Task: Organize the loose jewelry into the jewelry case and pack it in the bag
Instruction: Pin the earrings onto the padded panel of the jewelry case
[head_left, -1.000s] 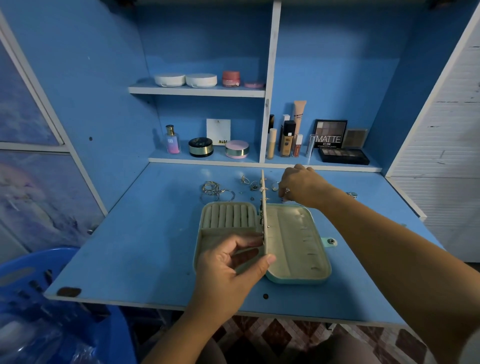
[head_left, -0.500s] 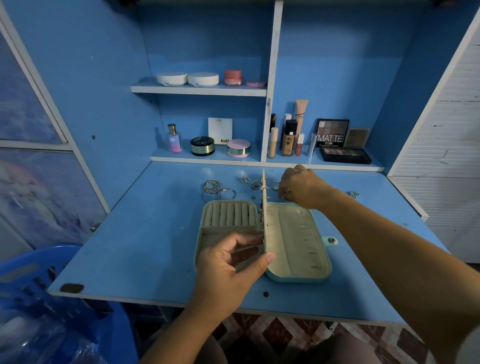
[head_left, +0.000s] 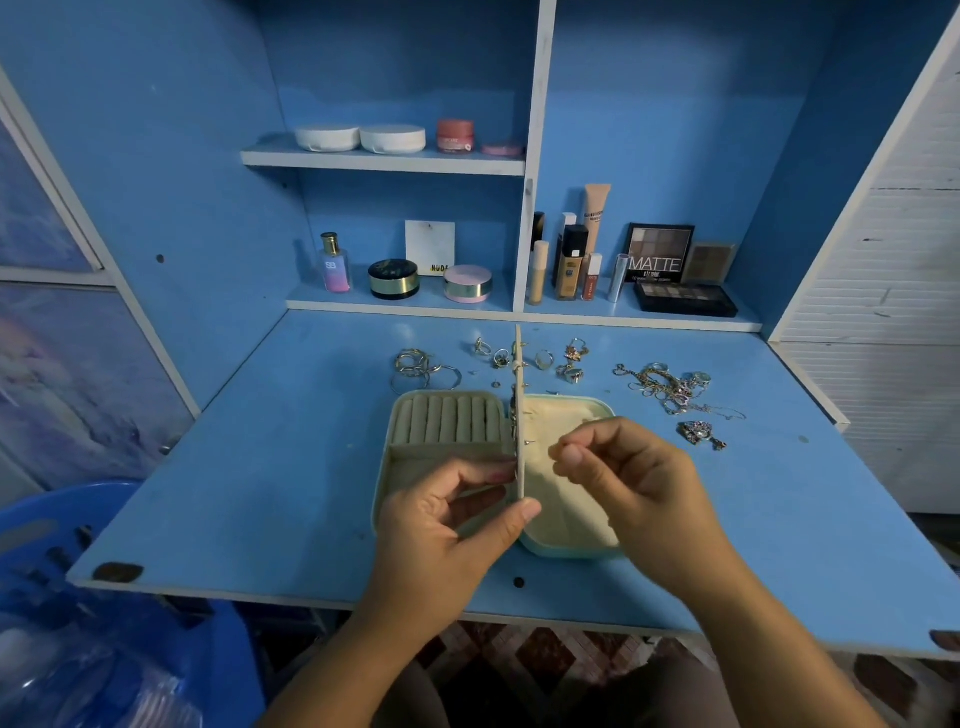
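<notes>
A pale green jewelry case (head_left: 447, 421) lies open on the blue desk, cream inside, with ring rolls in its left half. Its middle divider panel (head_left: 518, 395) stands upright, studded with small earrings. My left hand (head_left: 447, 519) pinches the panel's near edge between thumb and fingers. My right hand (head_left: 631, 488) hovers over the case's right half, thumb and forefinger pinched together on something too small to make out. Loose rings (head_left: 426, 369), earrings (head_left: 571, 361) and tangled chains (head_left: 667, 387) lie on the desk behind and right of the case. No bag is visible.
Cosmetics fill the shelves behind: a perfume bottle (head_left: 335, 262), compacts (head_left: 393, 279), foundation tubes (head_left: 570, 262), eyeshadow palettes (head_left: 684, 299). A blue plastic basket (head_left: 78, 597) sits low on the left. The desk's front edge (head_left: 363, 605) is close to me.
My right hand has drawn back from the jewelry behind the case to above the case's right half, fingers now pinched. My left hand still holds the panel.
</notes>
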